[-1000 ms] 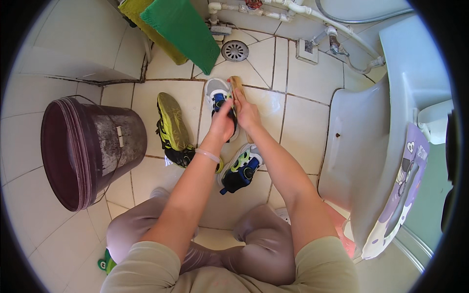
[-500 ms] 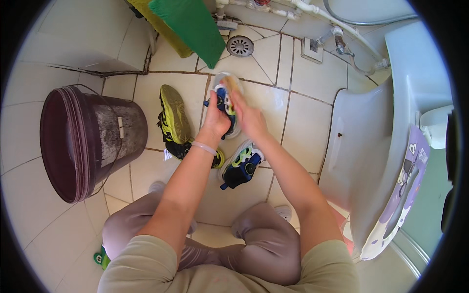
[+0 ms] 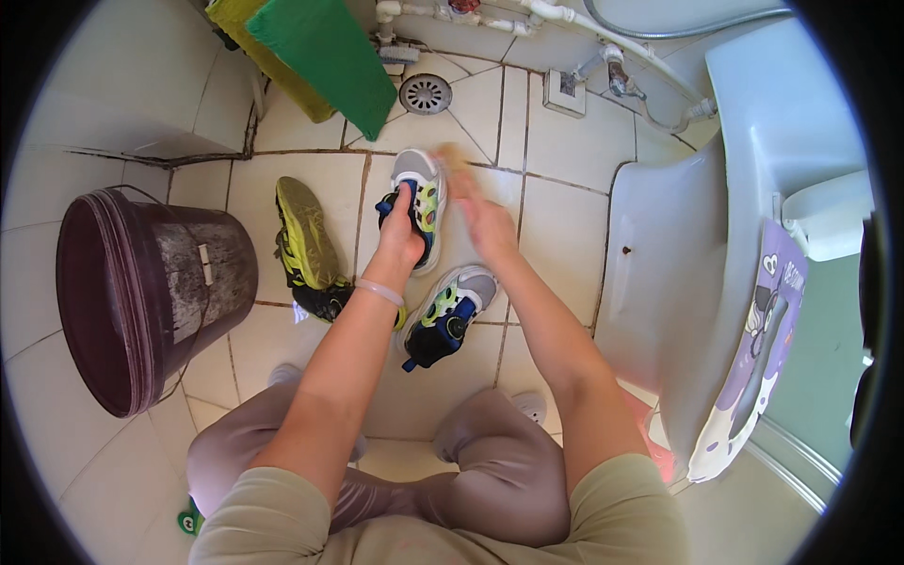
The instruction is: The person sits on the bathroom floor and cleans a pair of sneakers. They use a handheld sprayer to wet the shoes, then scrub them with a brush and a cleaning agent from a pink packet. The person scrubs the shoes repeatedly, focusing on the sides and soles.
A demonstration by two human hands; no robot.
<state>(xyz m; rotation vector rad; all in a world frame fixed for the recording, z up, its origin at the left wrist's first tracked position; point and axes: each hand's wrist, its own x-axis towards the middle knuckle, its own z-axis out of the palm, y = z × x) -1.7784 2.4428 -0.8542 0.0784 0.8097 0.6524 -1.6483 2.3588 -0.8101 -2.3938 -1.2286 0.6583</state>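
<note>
The left hand point(image 3: 402, 240) holds a white, grey and blue shoe point(image 3: 428, 207), which is out in front, near the round drain point(image 3: 426, 94). The right hand point(image 3: 488, 226) grips a light brown brush point(image 3: 456, 169) beside the shoe's toe; it's too blurry to see if they touch. A big dark purple bucket point(image 3: 218, 259) is on the left. I can see inside a bit, but can't tell what it holds.

Cream-tiled floor point(image 3: 565, 245) with dark grout, bearing just off centre toward 6 o'clock a white, grey and blue shoe point(image 3: 443, 325); toward 10, a tipped lime-and-black shoe point(image 3: 309, 231), sole showing; at 9, a dark purple plastic bucket point(image 3: 193, 273) (scuffed grey along the side).
</note>
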